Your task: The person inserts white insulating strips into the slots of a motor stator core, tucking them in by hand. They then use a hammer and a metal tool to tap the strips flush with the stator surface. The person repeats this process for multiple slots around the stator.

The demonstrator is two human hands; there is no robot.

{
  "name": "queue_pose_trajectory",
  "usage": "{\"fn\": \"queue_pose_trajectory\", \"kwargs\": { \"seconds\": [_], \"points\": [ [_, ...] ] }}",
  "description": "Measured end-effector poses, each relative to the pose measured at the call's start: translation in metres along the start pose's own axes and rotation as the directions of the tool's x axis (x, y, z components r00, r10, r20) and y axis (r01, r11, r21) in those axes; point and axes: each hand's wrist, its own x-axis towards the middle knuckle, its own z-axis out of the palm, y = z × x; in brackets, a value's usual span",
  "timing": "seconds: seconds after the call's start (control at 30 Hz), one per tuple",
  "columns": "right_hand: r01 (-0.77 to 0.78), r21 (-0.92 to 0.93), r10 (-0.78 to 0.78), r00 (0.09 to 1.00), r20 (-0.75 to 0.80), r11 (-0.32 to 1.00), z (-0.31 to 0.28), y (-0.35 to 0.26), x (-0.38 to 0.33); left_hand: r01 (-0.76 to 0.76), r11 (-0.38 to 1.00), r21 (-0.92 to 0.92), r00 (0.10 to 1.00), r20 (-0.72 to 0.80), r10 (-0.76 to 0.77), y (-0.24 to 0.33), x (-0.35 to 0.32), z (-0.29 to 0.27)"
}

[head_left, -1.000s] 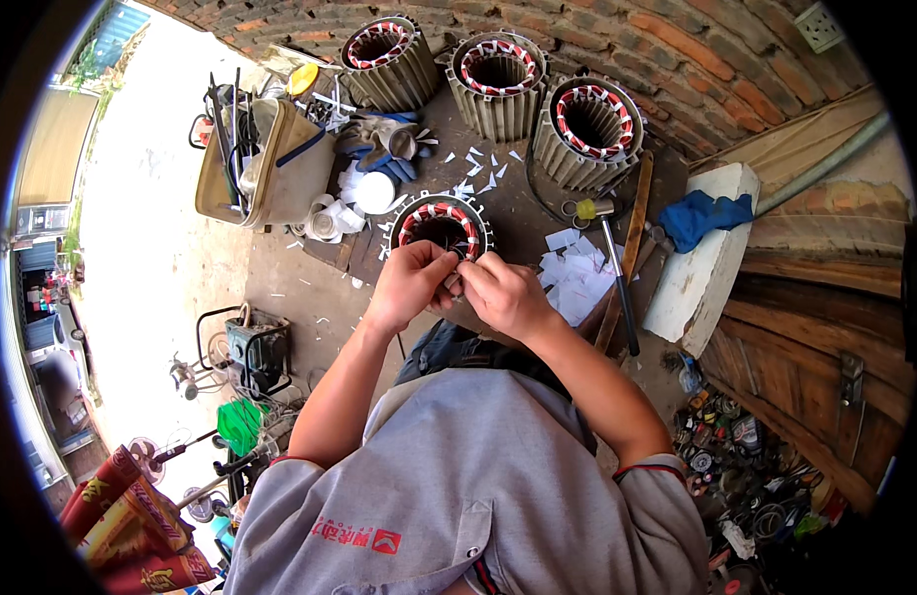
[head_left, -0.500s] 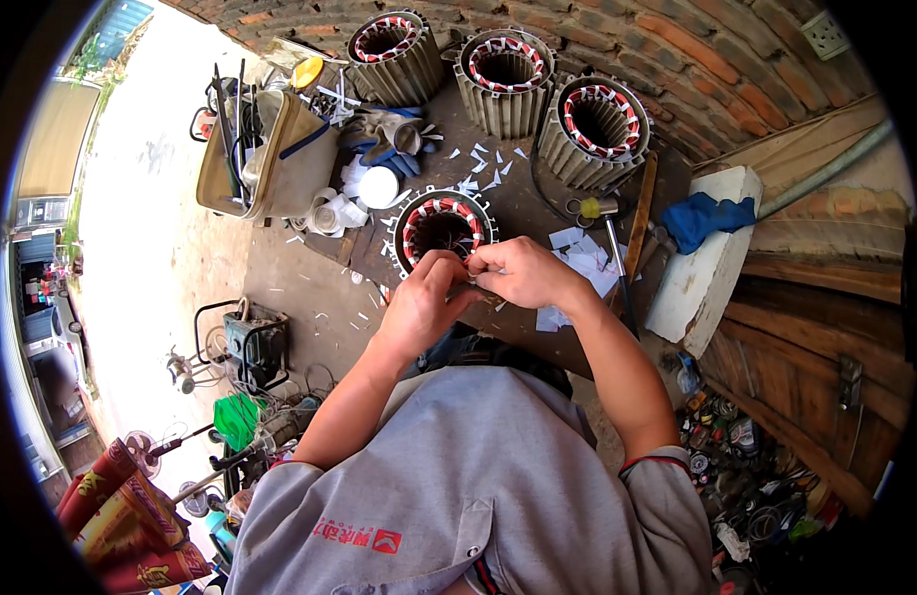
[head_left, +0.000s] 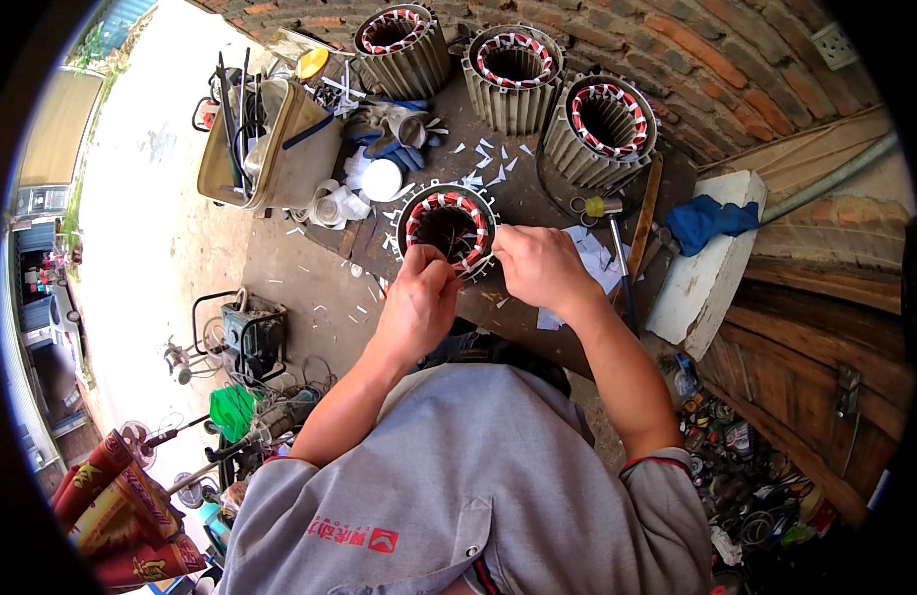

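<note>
Working at the near edge of the dark counter [head_left: 518, 208], both hands meet the rim of a motor [head_left: 445, 228], which stands upright nr that edge, approx. mid-counter, hollow end facing up. L hand [head_left: 419, 302] is at the rim's near side, fingers curled & tips pressed together; can't tell if anything's in the pinch. R hand [head_left: 544, 266] is at the rim's R side, thumb & fingers also pressed together, contents likewise hidden. Red coil [head_left: 444, 201] rings the motor's mouth w/ white bits spaced around it; a few thin loose wires show in the hollow.

Along the far edge, 3 more motors, all upright w/ red & white rings: L one [head_left: 409, 71], mid one [head_left: 511, 107], R one [head_left: 584, 159], the last nearest the far R corner.

Toward the L edge: bucket [head_left: 300, 159] w/ long tools poking out, work gloves [head_left: 397, 132] beside it, white round lid [head_left: 382, 179] btwn gloves & near motor. Paper scraps [head_left: 500, 173] lie scattered past the motor. Larger paper sheets [head_left: 599, 260] sit R of the R hand, w/ a hammer [head_left: 621, 253] next to them, then a wood strip [head_left: 648, 223] nr the R edge. Beyond that edge, blue cloth [head_left: 708, 224] rests on a white block [head_left: 698, 283].
</note>
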Motion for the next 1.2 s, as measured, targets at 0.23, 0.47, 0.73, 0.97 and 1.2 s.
{"fn": "queue_pose_trajectory", "kwargs": {
  "seconds": [0.23, 0.47, 0.73, 0.97, 1.2],
  "points": [
    [0.054, 0.307, -0.082, 0.994, 0.079, 0.950, 0.000, 0.004, -0.006, 0.167, 0.985, 0.046, 0.977, 0.130, -0.172, 0.001, -0.008, -0.001],
    [0.047, 0.225, -0.097, 0.972, 0.213, 0.973, -0.006, 0.001, 0.007, 0.116, 0.993, -0.026, 0.991, 0.072, -0.114, 0.006, -0.004, 0.000],
    [0.238, -0.009, -0.211, 0.876, 0.434, 0.971, -0.016, 0.004, 0.026, 0.139, 0.986, 0.089, 0.984, 0.099, -0.147, 0.013, -0.004, 0.003],
    [0.642, -0.118, -0.481, 0.671, 0.565, 0.758, -0.022, 0.008, 0.039, 0.063, 0.969, 0.239, 0.998, 0.014, -0.068, 0.011, -0.002, 0.013],
    [0.582, -0.076, -0.469, 0.720, 0.512, 0.810, -0.029, 0.010, 0.040, 0.123, 0.960, 0.251, 0.992, -0.016, -0.123, 0.013, -0.007, 0.016]
  ]
}}
